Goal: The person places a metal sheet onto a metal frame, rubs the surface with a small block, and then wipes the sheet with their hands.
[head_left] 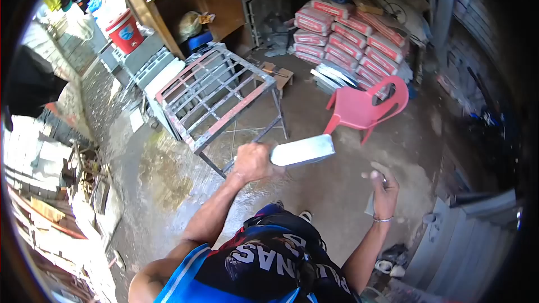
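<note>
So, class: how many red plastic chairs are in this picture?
1: the red plastic chair stands on the concrete floor, right of the metal grille frame. Others may be hidden.

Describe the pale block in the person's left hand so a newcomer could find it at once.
Start at the paint-stained metal grille frame on the wet concrete floor. Just in front of its near corner, the left hand grips a pale grey rectangular block. Unlike the red plastic chair beyond, it is held in the air.

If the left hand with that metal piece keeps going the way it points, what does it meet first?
The left hand holds a flat metal piece that points toward the red plastic chair. That chair looks like the first thing in line, though depth is unclear and bare floor lies between.
</note>
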Action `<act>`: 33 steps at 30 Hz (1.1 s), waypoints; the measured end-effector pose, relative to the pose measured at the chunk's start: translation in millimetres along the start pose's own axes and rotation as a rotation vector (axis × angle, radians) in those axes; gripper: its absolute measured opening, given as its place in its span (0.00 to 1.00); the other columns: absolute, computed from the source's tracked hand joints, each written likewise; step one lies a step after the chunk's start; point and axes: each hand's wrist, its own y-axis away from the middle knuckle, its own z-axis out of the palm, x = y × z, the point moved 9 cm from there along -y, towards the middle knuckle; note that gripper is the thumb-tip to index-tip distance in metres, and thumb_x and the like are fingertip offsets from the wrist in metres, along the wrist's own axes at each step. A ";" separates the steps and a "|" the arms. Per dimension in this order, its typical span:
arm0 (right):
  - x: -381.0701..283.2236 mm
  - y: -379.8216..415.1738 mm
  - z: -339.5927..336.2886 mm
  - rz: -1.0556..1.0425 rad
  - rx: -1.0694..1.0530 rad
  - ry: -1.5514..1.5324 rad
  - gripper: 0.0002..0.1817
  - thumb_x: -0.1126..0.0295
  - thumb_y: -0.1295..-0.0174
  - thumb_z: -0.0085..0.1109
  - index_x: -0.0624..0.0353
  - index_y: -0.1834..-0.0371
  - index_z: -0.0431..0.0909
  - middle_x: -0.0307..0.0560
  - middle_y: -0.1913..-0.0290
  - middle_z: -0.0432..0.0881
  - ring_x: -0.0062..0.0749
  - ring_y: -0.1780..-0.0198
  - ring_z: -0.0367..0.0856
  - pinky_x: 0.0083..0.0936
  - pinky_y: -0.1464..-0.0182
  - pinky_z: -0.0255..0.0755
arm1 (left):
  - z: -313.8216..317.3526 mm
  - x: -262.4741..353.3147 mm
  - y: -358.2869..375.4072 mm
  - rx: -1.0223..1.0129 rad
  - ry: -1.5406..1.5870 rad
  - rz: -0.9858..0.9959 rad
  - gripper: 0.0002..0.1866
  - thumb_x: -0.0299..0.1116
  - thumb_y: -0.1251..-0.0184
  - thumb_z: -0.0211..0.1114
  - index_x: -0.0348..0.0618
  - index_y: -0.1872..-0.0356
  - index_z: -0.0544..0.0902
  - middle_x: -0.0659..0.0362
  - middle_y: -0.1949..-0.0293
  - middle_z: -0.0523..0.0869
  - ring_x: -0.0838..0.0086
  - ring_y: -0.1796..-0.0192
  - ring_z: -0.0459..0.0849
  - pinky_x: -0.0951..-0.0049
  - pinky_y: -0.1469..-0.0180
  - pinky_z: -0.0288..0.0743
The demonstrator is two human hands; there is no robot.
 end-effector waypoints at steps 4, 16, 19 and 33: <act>88.6 -109.6 -111.0 0.044 0.069 0.263 0.11 0.66 0.27 0.62 0.64 0.55 0.85 0.40 0.68 0.85 0.20 0.65 0.82 0.21 0.60 0.72 | -50.7 -13.9 -26.6 0.244 0.391 -0.214 0.29 0.49 0.57 0.84 0.40 0.56 0.90 0.51 0.70 0.91 0.65 0.67 0.91 0.65 0.59 0.85; 426.0 -152.2 -100.8 0.711 0.148 -0.136 0.19 0.54 0.31 0.60 0.55 0.47 0.82 0.52 0.63 0.86 0.36 0.76 0.81 0.36 0.76 0.76 | -244.4 -115.2 -26.4 0.812 0.313 -0.437 0.35 0.42 0.57 0.85 0.32 0.47 0.86 0.52 0.60 0.91 0.72 0.58 0.89 0.69 0.52 0.83; 422.6 -135.4 -89.6 0.877 0.075 -0.125 0.20 0.52 0.32 0.61 0.54 0.46 0.82 0.50 0.65 0.86 0.35 0.79 0.78 0.35 0.78 0.73 | -240.4 -123.8 -47.1 0.835 0.107 -0.624 0.35 0.46 0.55 0.85 0.40 0.45 0.86 0.49 0.58 0.92 0.67 0.56 0.91 0.65 0.51 0.84; 399.4 -381.7 -34.9 0.814 -0.182 0.195 0.19 0.48 0.28 0.57 0.52 0.54 0.84 0.39 0.78 0.77 0.26 0.89 0.62 0.28 0.84 0.58 | -49.0 -172.4 -133.5 0.719 -0.516 -0.338 0.22 0.47 0.51 0.76 0.50 0.60 0.78 0.64 0.69 0.79 0.72 0.65 0.80 0.67 0.60 0.67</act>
